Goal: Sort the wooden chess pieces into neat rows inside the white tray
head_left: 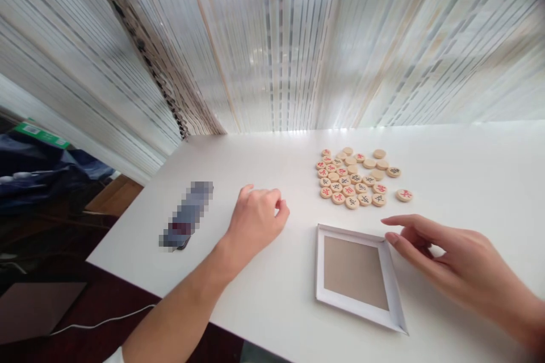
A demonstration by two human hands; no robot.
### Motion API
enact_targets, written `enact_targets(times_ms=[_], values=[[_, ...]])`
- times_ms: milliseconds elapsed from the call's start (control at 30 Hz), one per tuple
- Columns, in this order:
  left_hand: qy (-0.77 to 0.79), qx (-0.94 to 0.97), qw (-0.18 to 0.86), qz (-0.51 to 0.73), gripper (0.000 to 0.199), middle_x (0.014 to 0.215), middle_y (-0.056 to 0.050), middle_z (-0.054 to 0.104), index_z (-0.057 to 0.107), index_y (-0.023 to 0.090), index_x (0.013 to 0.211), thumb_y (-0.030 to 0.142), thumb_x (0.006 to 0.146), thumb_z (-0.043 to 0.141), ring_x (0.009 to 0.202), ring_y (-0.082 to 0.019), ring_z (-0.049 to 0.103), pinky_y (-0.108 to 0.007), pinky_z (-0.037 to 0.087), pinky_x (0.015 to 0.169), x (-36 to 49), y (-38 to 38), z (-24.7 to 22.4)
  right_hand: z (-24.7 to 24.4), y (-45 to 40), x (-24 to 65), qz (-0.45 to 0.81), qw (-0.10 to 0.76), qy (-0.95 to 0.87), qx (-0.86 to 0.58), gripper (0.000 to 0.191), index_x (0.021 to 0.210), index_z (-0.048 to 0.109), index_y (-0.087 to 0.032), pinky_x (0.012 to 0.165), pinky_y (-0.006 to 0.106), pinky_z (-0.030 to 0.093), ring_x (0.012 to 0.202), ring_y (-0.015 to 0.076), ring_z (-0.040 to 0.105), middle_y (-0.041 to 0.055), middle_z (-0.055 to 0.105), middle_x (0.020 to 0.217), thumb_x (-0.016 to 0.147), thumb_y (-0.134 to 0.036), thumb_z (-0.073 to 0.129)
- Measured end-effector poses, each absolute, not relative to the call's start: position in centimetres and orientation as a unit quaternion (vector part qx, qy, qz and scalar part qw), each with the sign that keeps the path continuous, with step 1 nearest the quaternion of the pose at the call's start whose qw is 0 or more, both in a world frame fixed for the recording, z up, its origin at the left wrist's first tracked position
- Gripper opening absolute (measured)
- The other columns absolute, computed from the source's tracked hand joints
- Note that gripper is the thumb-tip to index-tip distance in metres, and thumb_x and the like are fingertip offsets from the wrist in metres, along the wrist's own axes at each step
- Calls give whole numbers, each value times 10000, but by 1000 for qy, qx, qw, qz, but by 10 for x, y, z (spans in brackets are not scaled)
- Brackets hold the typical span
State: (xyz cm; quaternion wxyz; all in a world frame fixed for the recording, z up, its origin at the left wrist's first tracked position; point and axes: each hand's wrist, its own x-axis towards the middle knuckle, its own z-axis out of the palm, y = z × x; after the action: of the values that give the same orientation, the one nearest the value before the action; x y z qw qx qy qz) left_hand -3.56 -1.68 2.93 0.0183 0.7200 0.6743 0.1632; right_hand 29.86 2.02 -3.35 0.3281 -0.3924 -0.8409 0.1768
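My right hand [455,255] hovers at the right side of a shallow white box lid [394,295], its index finger and thumb apart and nothing between them. The thumb tip is close to the lid's far right corner; I cannot tell whether it touches. The lid lies with its hollow side up and has a brown inside. Beyond it is a cluster of round wooden xiangqi pieces [349,190], several marked in red or black and others blank side up. One red-marked piece [404,195] lies apart, nearest my right hand. My left hand [258,215] rests on the table, fingers curled in, with no object visible in it.
The white table [276,329] reaches back to a striped sheer curtain [298,39]. A phone [187,215], blurred by pixelation, lies left of my left hand. Off the table's left edge are a cardboard box [113,195], dark fabric and a white cable [102,322].
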Motion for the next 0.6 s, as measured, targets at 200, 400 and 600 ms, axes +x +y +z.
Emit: enact_targets(times_ms=[200, 400, 600], values=[[773, 628, -62, 62, 313, 637, -51, 692, 592, 210, 685, 229, 981, 492, 647, -250, 675, -695, 346, 1166, -102, -42, 26, -51, 23, 299, 202, 327, -838, -388, 264, 1119, 751, -323, 409, 286, 434, 401, 166, 499, -20, 590, 560, 1015, -510, 597], [790, 607, -83, 7, 339, 723, -73, 746, 627, 216, 737, 331, 1016, 472, 764, -275, 726, -631, 357, 1173, -128, -40, 9, -50, 24, 296, 201, 305, -845, -390, 243, 1130, 730, -289, 438, 264, 437, 420, 149, 489, -38, 582, 565, 1044, -464, 584], [786, 614, -76, 0, 336, 641, -67, 696, 541, 242, 672, 375, 970, 458, 686, -296, 682, -562, 451, 1046, -134, -24, 12, -25, 16, 286, 222, 274, -842, -408, 229, 1093, 703, -211, 522, 249, 420, 482, 119, 490, -51, 570, 592, 1081, -350, 522]])
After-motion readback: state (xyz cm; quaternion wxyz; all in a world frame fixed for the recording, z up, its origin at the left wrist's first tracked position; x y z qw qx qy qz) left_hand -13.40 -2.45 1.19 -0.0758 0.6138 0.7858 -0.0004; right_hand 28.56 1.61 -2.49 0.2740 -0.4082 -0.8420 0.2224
